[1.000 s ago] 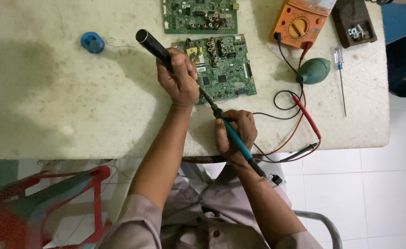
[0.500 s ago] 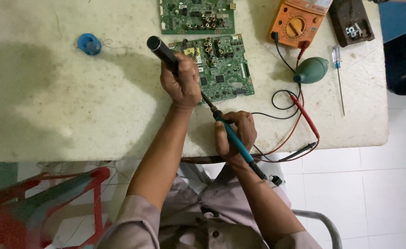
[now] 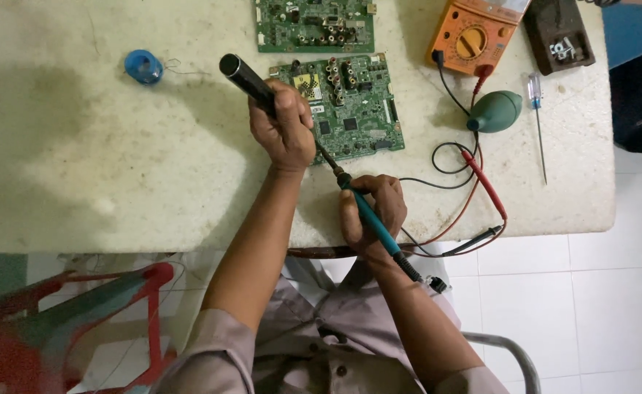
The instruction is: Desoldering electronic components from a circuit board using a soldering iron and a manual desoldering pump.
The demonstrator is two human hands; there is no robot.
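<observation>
My left hand (image 3: 284,131) is closed around a black cylindrical tool (image 3: 242,76) that slants up to the left, and it rests over the left part of a green circuit board (image 3: 357,120). My right hand (image 3: 373,210) grips a teal-handled soldering iron (image 3: 370,217) near the table's front edge. The iron's metal shaft (image 3: 329,162) points up-left towards the board's lower edge, beside my left hand. Where the tip meets the board is too small to tell.
A second green board (image 3: 313,25) lies at the back. An orange multimeter (image 3: 474,36) with red and black probe leads (image 3: 481,182), a green rubber bulb (image 3: 497,109), a screwdriver (image 3: 537,124) and a dark box (image 3: 558,33) sit on the right. A blue solder spool (image 3: 143,66) is at the left. A red frame (image 3: 65,314) stands below the table.
The black tool's upper end wobbled slightly right and back. Both hands keep their grip and stay in nearly the same place over the board.
</observation>
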